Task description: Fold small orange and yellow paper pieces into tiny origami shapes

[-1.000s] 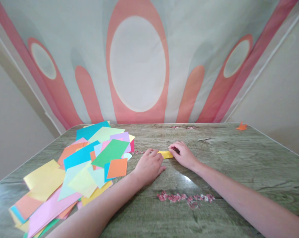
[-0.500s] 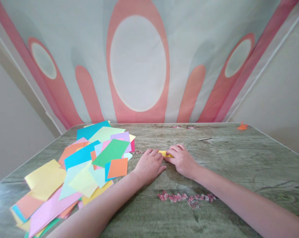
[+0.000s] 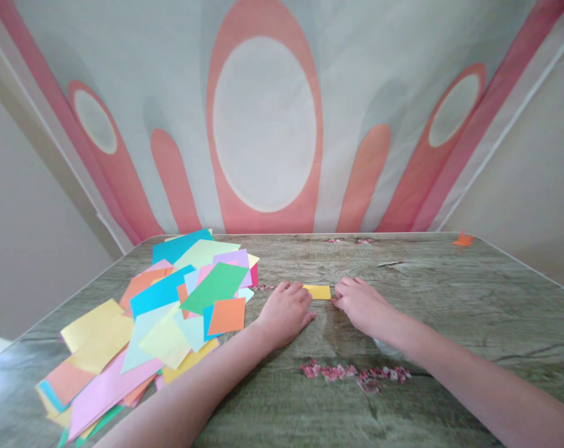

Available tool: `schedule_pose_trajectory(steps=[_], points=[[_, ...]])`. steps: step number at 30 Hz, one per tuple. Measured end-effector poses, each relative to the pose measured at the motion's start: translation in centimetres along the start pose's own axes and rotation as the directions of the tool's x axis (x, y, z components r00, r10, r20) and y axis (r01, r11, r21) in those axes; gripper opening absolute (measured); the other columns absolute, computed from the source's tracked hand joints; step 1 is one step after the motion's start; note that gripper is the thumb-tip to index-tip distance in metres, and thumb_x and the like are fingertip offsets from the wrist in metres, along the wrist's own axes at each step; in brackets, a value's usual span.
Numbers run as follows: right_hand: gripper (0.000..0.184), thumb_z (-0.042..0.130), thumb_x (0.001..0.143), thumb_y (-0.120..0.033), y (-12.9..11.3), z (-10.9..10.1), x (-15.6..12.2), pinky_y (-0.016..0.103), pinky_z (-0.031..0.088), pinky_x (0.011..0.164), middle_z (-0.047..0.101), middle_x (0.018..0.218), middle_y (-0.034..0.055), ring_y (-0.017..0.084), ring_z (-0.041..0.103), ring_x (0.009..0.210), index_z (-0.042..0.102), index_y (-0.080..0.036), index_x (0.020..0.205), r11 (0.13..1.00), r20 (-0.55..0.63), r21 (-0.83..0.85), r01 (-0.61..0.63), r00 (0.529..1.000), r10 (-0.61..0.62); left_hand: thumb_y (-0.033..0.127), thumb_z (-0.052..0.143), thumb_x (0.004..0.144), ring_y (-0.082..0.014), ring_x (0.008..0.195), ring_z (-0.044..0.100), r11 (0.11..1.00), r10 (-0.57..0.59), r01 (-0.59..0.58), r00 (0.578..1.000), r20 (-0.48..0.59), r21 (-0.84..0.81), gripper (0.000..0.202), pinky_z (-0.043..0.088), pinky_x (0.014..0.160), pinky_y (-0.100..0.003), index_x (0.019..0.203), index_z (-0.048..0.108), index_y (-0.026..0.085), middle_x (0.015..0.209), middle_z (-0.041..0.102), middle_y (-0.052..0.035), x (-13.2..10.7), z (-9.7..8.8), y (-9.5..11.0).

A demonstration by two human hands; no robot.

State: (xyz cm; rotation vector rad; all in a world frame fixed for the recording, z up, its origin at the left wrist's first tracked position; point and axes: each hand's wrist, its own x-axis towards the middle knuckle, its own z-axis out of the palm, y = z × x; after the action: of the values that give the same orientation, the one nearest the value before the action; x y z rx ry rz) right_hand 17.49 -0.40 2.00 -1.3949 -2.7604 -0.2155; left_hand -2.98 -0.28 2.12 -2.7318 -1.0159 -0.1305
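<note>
A small folded strip of yellow paper [image 3: 318, 292] lies flat on the wood-patterned table in front of me. My left hand [image 3: 286, 314] rests over its left end, fingers together and pressing it down, the thumb apart on the table. At the right end is my right hand [image 3: 362, 306], its fingers curled together. Its fingertips sit at the lower right corner of the strip, just touching or barely beside it. The strip's left end is hidden under my left fingers.
A spread heap of coloured paper sheets [image 3: 165, 336] covers the table's left side, close to my left forearm. At the far right corner sits a small orange folded paper piece [image 3: 462, 239]. Printed pink flowers [image 3: 331, 371] mark the table surface [image 3: 450, 298].
My right hand has slid right off the yellow paper to its right corner, uncovering more of the strip. My left hand stays on the left end. The whole view has shifted slightly.
</note>
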Motion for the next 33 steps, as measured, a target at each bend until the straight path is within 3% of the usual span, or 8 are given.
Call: schedule_pose_trajectory(steps=[5, 9, 13, 24, 33], points=[[0.022, 0.050, 0.084, -0.016, 0.1, 0.6, -0.1, 0.034, 0.026, 0.069, 0.061, 0.074, 0.0063, 0.020, 0.046, 0.080, 0.068, -0.019, 0.073, 0.999, -0.135, 0.046, -0.010, 0.991, 0.017, 0.041, 0.041, 0.087, -0.0218, 0.106, 0.045, 1.000, -0.010, 0.010, 1.000, -0.003, -0.004, 0.033, 0.031, 0.089, -0.036, 0.106, 0.052, 0.016, 0.102, 0.059, -0.0077, 0.0, 0.2, 0.1], [0.019, 0.048, 0.086, -0.016, -0.5, 0.9, 0.0, 0.033, 0.029, 0.074, 0.062, 0.087, 0.0056, 0.019, 0.045, 0.088, 0.066, -0.019, 0.089, 0.996, -0.222, 0.092, 0.015, 0.975, 0.006, 0.039, 0.041, 0.087, -0.0217, 0.105, 0.046, 1.000, -0.015, 0.015, 1.000, -0.007, -0.011, 0.031, 0.031, 0.088, -0.035, 0.106, 0.052, 0.016, 0.102, 0.059, -0.0083, 0.0, 0.2, 0.1], [0.021, 0.047, 0.087, -0.018, -1.0, 1.2, 0.1, 0.032, 0.030, 0.077, 0.061, 0.091, 0.0052, 0.019, 0.045, 0.091, 0.064, -0.021, 0.098, 0.991, -0.211, 0.110, 0.080, 0.976, -0.055, 0.038, 0.039, 0.088, -0.0210, 0.103, 0.048, 0.999, -0.020, 0.020, 1.000, -0.004, -0.026, 0.031, 0.032, 0.088, -0.035, 0.106, 0.052, 0.016, 0.101, 0.058, -0.0086, 0.0, 0.1, 0.2], [0.020, 0.048, 0.087, -0.021, -0.9, 1.7, 0.4, 0.031, 0.031, 0.075, 0.059, 0.086, 0.0053, 0.018, 0.045, 0.088, 0.067, -0.022, 0.094, 0.987, -0.216, 0.145, 0.063, 0.976, -0.030, 0.040, 0.037, 0.088, -0.0213, 0.105, 0.047, 0.998, -0.028, 0.028, 1.000, -0.007, -0.052, 0.032, 0.031, 0.090, -0.036, 0.109, 0.052, 0.020, 0.104, 0.057, -0.0075, -0.2, -0.3, 0.4], [0.021, 0.047, 0.088, -0.022, -1.0, 1.7, 0.5, 0.031, 0.030, 0.074, 0.060, 0.084, 0.0053, 0.018, 0.046, 0.087, 0.068, -0.021, 0.090, 0.988, -0.220, 0.144, 0.050, 0.975, -0.017, 0.035, 0.042, 0.087, -0.0238, 0.110, 0.042, 0.998, -0.056, 0.056, 0.998, -0.011, 0.000, 0.028, 0.030, 0.090, -0.038, 0.092, 0.060, 0.015, 0.097, 0.060, -0.0101, -0.2, -0.4, -0.1]])
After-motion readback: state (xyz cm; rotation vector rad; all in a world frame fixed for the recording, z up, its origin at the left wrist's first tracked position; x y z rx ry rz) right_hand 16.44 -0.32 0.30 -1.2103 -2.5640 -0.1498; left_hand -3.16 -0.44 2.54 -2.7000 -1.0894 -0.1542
